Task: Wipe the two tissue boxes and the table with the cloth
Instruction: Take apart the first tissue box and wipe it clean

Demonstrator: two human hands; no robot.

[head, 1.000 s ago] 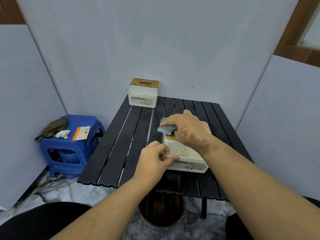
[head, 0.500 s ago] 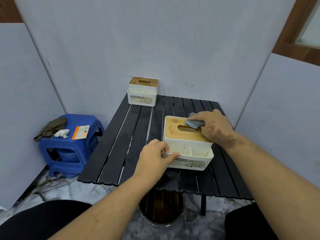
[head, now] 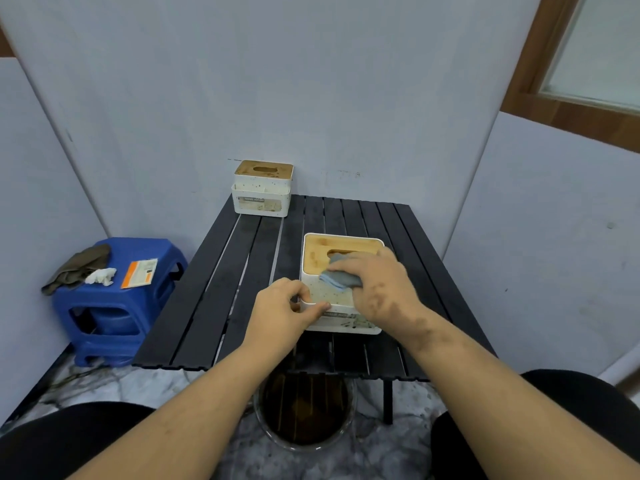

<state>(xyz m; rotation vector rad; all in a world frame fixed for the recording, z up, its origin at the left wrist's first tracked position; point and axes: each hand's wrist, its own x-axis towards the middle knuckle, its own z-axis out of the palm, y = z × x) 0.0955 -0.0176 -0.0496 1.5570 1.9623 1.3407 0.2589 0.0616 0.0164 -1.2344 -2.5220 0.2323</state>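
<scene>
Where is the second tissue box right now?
In the head view, the far tissue box stands at the table's back left corner against the wall, beyond the near box.

Two tissue boxes: the near tissue box (head: pixel 341 285) and the far tissue box (head: pixel 262 188). One blue-grey cloth (head: pixel 341 277). One black slatted table (head: pixel 221 292). One blue stool (head: pixel 114 299), bearing one olive rag (head: pixel 78 266), one white wad (head: pixel 101 276) and one orange-and-white packet (head: pixel 139 273). Two hands: left hand (head: pixel 284 310), right hand (head: pixel 381 285).

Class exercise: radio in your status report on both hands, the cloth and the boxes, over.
Left hand pinches near box at its front rim. Right hand holds cloth against that box. Far box stands apart at the table corner. Nothing in the way.
</scene>
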